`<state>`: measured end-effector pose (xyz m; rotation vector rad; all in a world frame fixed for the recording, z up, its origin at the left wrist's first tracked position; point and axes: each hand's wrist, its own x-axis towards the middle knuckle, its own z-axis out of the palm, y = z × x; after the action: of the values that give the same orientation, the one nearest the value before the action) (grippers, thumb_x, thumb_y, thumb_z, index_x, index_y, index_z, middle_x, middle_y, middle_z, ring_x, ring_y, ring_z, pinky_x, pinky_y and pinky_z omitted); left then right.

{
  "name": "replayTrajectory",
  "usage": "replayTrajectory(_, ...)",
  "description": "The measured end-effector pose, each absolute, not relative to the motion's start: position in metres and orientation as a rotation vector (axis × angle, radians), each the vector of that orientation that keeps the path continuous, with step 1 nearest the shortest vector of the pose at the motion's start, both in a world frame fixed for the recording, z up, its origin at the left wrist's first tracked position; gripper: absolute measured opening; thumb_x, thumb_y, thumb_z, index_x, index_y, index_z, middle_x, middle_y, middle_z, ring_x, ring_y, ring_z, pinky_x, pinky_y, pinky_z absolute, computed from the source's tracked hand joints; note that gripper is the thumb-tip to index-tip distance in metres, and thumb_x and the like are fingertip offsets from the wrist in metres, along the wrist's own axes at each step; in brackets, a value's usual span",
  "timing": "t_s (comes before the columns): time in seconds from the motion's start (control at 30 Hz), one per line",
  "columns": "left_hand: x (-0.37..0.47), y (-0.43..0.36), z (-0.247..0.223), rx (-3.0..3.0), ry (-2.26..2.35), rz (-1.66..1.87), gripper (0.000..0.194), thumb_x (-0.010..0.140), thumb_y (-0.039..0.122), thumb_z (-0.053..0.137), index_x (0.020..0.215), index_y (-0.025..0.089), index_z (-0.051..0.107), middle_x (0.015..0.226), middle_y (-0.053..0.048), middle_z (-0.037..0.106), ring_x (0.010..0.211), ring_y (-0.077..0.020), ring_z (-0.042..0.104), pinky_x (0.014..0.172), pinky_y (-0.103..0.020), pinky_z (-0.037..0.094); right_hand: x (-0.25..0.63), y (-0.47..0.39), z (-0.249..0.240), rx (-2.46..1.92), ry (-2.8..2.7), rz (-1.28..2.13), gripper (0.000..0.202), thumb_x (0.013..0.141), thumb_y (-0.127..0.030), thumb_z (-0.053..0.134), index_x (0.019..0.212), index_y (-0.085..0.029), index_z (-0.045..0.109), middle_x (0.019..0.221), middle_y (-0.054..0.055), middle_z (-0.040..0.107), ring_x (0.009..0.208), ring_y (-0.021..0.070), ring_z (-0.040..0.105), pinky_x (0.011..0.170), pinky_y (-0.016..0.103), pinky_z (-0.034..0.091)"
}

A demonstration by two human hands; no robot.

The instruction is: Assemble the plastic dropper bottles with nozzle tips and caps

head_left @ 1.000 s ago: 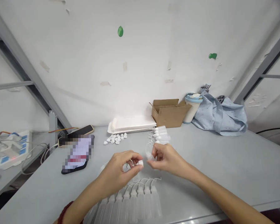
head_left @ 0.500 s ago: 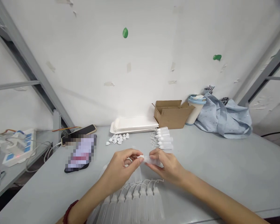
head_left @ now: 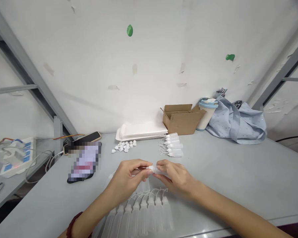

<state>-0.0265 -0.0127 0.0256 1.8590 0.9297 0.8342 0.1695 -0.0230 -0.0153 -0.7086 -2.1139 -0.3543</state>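
Note:
My left hand (head_left: 129, 178) pinches the white cap (head_left: 151, 168) at the left end of a small clear bottle. Around the body of this bottle (head_left: 161, 169) the fingers of my right hand (head_left: 180, 178) are closed, partly hiding it. Below my hands lies a row of several clear bottles (head_left: 144, 215) with white caps and thin curved tubes. Farther back, a group of several small capped bottles (head_left: 173, 145) lies on its side. To its left is a loose pile of white caps (head_left: 124, 146).
Along the wall are white flat boxes (head_left: 144, 130), an open cardboard box (head_left: 182, 123), a lidded cup (head_left: 205, 115) and a blue cloth bag (head_left: 238, 122). Two phone-like objects (head_left: 85, 162) (head_left: 89, 140) lie at the left, near a power strip (head_left: 22, 158) with cables on the grey table (head_left: 238, 178).
The view has shifted slightly. My hands stay together on the bottle, with my left fingers now closer around its cap and my right fingers slightly shifted.

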Motion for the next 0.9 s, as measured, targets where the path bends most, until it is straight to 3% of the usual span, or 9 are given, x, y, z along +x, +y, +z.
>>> replayTrajectory(0.13,-0.028,-0.011,0.022,2.205,0.808,1.035,0.015,0.084,0.016,0.059,0.093,0.014,0.071,0.073,-0.004,0.068,0.063,-0.0125,0.059,0.059,-0.021,0.047,0.168,-0.027,-0.016,-0.787,-2.017,0.071,0.013,0.093,-0.031,0.049,0.093,-0.019,0.045,0.078,0.005,0.065,0.058,0.0118,0.058,0.05,0.021,0.046)
replayTrajectory(0.3,-0.029,-0.008,0.015,2.392,0.627,1.189,0.02,0.085,0.008,0.057,0.101,0.012,0.068,0.081,-0.008,0.07,0.072,-0.0143,0.063,0.063,-0.022,0.05,0.166,-0.03,-0.009,-0.961,-1.905,0.503,0.019,0.082,-0.032,0.064,0.082,-0.019,0.049,0.072,0.001,0.061,0.057,0.0115,0.053,0.051,0.023,0.042)
replayTrajectory(0.5,-0.029,-0.009,0.019,2.428,0.631,1.152,0.019,0.086,0.008,0.056,0.099,0.014,0.068,0.084,-0.008,0.071,0.074,-0.0147,0.065,0.065,-0.023,0.051,0.164,-0.029,0.001,-1.005,-1.532,1.318,0.036,0.071,-0.034,0.073,0.075,-0.021,0.04,0.059,-0.005,0.057,0.05,0.0129,0.057,0.047,0.024,0.044)
replayTrajectory(0.6,-0.029,-0.011,0.024,2.309,0.794,1.079,0.021,0.085,0.016,0.058,0.106,0.016,0.063,0.092,-0.007,0.071,0.072,-0.0142,0.066,0.059,-0.021,0.051,0.167,-0.027,0.002,-1.008,-1.542,1.188,0.033,0.071,-0.033,0.073,0.076,-0.02,0.043,0.063,-0.002,0.061,0.054,0.0132,0.059,0.05,0.024,0.045)
replayTrajectory(0.73,-0.032,-0.013,0.031,2.092,1.073,0.907,0.026,0.086,0.03,0.056,0.11,0.02,0.057,0.104,-0.007,0.068,0.075,-0.0158,0.067,0.042,-0.017,0.043,0.173,-0.026,-0.001,-1.018,-1.66,0.699,0.023,0.078,-0.032,0.069,0.079,-0.02,0.05,0.072,0.002,0.064,0.061,0.0139,0.061,0.051,0.023,0.045)
replayTrajectory(0.9,-0.03,-0.013,0.033,1.986,1.14,0.7,0.026,0.089,0.04,0.05,0.102,0.021,0.062,0.097,-0.004,0.07,0.082,-0.0173,0.065,0.061,-0.022,0.052,0.176,-0.023,-0.007,-0.894,-1.83,0.095,0.013,0.085,-0.027,0.062,0.09,-0.02,0.052,0.078,0.005,0.066,0.063,0.0131,0.062,0.049,0.02,0.047)
